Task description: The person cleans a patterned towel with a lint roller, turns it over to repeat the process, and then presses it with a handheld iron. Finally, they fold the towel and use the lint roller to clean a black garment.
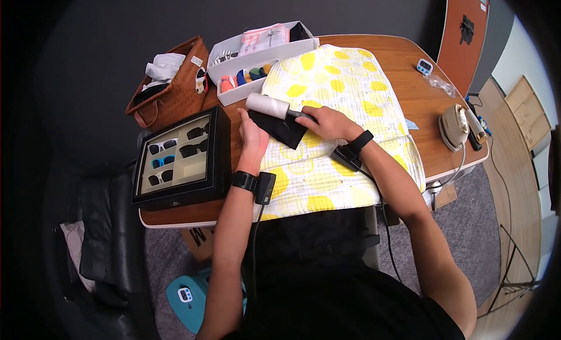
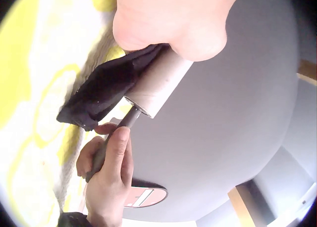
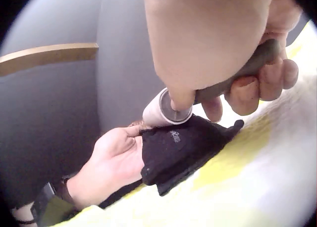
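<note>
A black cloth item [image 1: 279,128] lies over the yellow-patterned cloth [image 1: 318,182], with small light lettering visible in the right wrist view. At its left end is the left hand [image 1: 254,138], palm turned up; in the right wrist view the thumb of that left hand [image 3: 116,155] meets the cloth's edge, while its other fingers are mostly hidden behind the cloth. The right hand [image 1: 332,122] grips the dark handle of a white lint roller [image 1: 267,106]. The roller [image 2: 161,83] rests along the black item's upper edge, close to the left fingers.
A sunglasses case [image 1: 187,162] stands left of the left forearm. Behind are a brown basket [image 1: 172,103] and white boxes [image 1: 234,96] holding folded fabrics. At the right are an iron [image 1: 454,127], a small timer [image 1: 425,66] and clear plastic [image 1: 441,85]. Cables hang from both wrists.
</note>
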